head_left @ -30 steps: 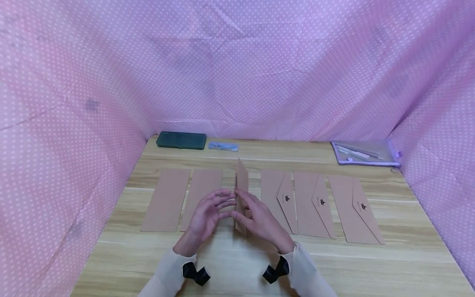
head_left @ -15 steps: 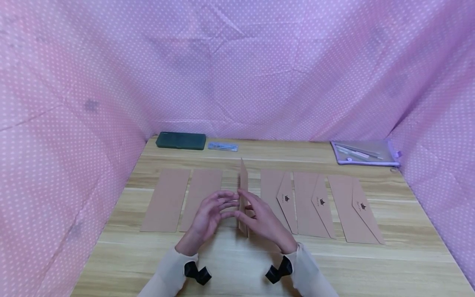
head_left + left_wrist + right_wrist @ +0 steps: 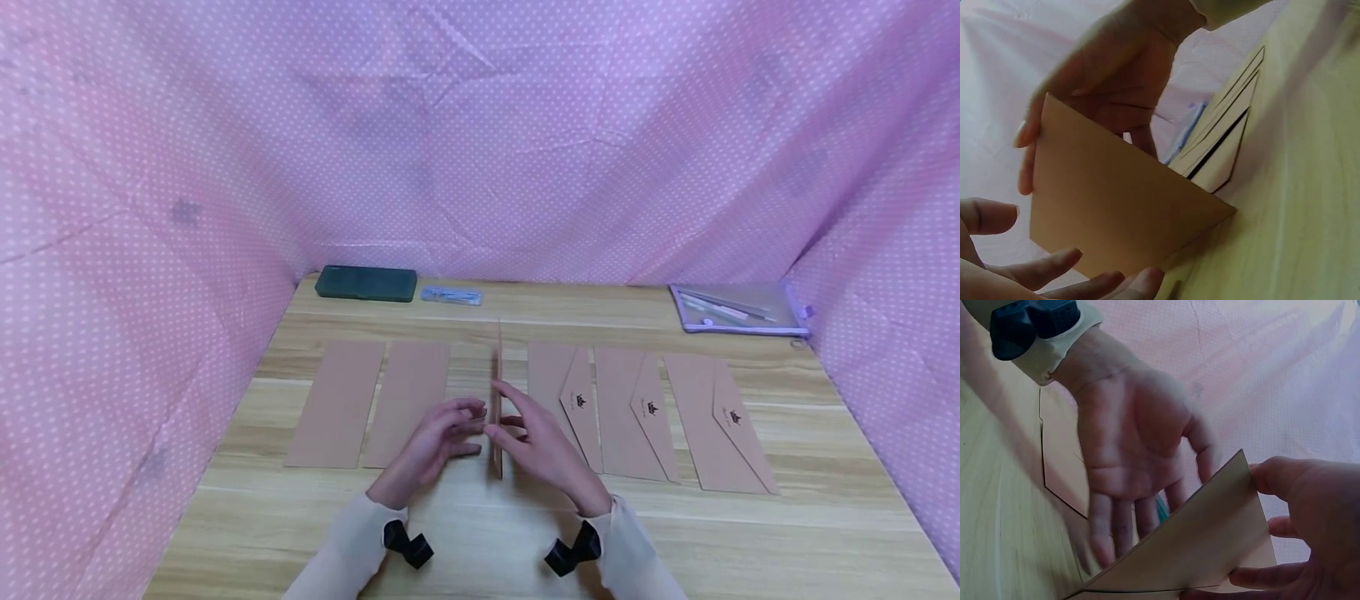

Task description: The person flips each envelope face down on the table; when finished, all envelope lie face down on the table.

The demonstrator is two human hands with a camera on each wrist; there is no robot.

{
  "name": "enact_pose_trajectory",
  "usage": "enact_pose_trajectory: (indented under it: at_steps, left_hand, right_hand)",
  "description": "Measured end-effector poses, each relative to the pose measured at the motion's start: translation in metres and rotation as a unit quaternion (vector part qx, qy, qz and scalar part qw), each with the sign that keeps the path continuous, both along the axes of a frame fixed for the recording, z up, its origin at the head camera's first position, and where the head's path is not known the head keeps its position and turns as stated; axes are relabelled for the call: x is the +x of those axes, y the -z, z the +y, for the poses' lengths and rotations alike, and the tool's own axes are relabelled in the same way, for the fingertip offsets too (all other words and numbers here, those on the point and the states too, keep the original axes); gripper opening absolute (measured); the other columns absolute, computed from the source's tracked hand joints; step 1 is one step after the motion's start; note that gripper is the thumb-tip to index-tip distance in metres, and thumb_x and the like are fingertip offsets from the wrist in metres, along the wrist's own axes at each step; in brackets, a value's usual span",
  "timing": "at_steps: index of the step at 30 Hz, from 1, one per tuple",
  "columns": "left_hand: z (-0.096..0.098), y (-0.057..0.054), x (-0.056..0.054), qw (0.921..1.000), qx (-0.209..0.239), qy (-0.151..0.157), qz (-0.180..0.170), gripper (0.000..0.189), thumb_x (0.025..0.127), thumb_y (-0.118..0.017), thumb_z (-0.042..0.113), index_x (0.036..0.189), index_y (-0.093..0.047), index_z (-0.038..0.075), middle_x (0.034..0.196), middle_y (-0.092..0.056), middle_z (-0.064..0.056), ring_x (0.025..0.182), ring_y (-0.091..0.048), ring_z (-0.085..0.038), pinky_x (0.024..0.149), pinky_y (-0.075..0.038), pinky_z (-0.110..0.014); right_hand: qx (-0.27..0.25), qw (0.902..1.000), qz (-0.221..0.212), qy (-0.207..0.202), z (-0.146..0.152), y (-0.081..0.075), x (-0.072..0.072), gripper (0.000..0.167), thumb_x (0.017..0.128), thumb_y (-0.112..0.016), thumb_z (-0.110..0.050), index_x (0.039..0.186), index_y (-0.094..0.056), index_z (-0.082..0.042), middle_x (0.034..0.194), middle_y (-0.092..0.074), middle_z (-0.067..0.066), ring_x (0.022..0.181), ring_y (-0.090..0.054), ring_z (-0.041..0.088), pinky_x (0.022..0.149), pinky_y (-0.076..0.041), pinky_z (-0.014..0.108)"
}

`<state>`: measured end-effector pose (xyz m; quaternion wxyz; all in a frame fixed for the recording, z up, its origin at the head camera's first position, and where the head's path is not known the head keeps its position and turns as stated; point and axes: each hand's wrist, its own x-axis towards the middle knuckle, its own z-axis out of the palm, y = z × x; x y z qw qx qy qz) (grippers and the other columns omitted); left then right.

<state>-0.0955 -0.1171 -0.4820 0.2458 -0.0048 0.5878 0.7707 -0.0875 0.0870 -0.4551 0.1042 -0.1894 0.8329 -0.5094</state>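
Note:
A brown paper envelope (image 3: 497, 433) stands upright on its long edge in the middle of the table, seen nearly edge-on from the head. My right hand (image 3: 542, 442) holds it from the right, with thumb and fingers at its upper edge and side. To its left is my left hand (image 3: 438, 437), fingers loosely bent and apart from the paper. The left wrist view shows the envelope's plain face (image 3: 1116, 194) beside the left fingers (image 3: 1054, 265). In the right wrist view, the left palm (image 3: 1135, 431) is turned toward the envelope (image 3: 1204, 531).
Two plain envelopes (image 3: 337, 404) (image 3: 408, 392) lie flat on the left. On the right lie three flap-side-up envelopes (image 3: 551, 383) (image 3: 622, 392) (image 3: 693, 400) with crown prints. A green case (image 3: 366, 283), a small blue packet (image 3: 452, 295) and a purple-edged pouch (image 3: 738, 308) sit along the back.
The upright envelope has shifted slightly right and turned more edge-on. My left hand has drawn back from it, its fingers bending more; my right hand has moved a little right with the envelope.

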Motion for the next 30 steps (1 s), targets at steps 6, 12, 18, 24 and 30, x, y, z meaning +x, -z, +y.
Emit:
enact_pose_trajectory:
  at_steps: [6, 12, 18, 24, 30]
  left_hand:
    - [0.008, 0.005, 0.002, 0.9996, -0.013, 0.02, -0.015, 0.055, 0.095, -0.048, 0.016, 0.142, -0.04, -0.012, 0.137, -0.053, -0.019, 0.104, -0.062, -0.008, 0.087, -0.056, -0.034]
    - [0.013, 0.007, 0.003, 0.9993, -0.019, 0.024, -0.021, 0.055, 0.095, -0.048, 0.016, 0.143, -0.04, -0.01, 0.141, -0.047, -0.022, 0.11, -0.058, -0.015, 0.088, -0.055, -0.035]
    - [0.017, 0.007, 0.004, 0.9989, -0.023, 0.031, -0.026, 0.055, 0.095, -0.048, 0.016, 0.144, -0.04, -0.01, 0.142, -0.046, -0.022, 0.111, -0.057, -0.016, 0.088, -0.056, -0.034]
    - [0.02, 0.008, 0.004, 0.9989, -0.023, 0.035, -0.024, 0.053, 0.096, -0.048, 0.015, 0.142, -0.043, -0.009, 0.141, -0.049, -0.018, 0.109, -0.057, -0.014, 0.087, -0.056, -0.034]
    - [0.02, 0.01, 0.003, 0.9987, -0.025, 0.04, -0.018, 0.053, 0.097, -0.048, 0.015, 0.142, -0.041, -0.01, 0.144, -0.044, -0.024, 0.108, -0.057, -0.013, 0.088, -0.056, -0.033]
  right_hand:
    - [-0.013, 0.9999, 0.004, 0.006, 0.004, 0.001, 0.0, 0.064, 0.099, -0.062, -0.032, 0.154, -0.036, -0.014, 0.155, -0.043, 0.021, 0.114, -0.068, 0.04, 0.087, -0.061, 0.042]
    - [-0.013, 0.9994, -0.007, 0.031, 0.008, 0.001, 0.002, 0.062, 0.099, -0.063, -0.03, 0.154, -0.038, -0.017, 0.152, -0.048, 0.021, 0.111, -0.07, 0.036, 0.087, -0.061, 0.041]
    - [-0.026, 0.9984, -0.016, 0.047, 0.012, 0.001, 0.003, 0.06, 0.098, -0.064, -0.026, 0.152, -0.04, -0.014, 0.15, -0.049, 0.024, 0.109, -0.071, 0.036, 0.088, -0.061, 0.041]
    - [-0.043, 0.9961, -0.032, 0.07, 0.015, 0.001, 0.005, 0.059, 0.097, -0.066, -0.023, 0.151, -0.042, -0.014, 0.148, -0.051, 0.024, 0.106, -0.072, 0.037, 0.084, -0.062, 0.039]
    - [-0.074, 0.9917, -0.052, 0.091, 0.017, 0.002, 0.004, 0.057, 0.096, -0.065, -0.012, 0.148, -0.044, -0.012, 0.142, -0.054, 0.03, 0.102, -0.073, 0.039, 0.077, -0.063, 0.036]
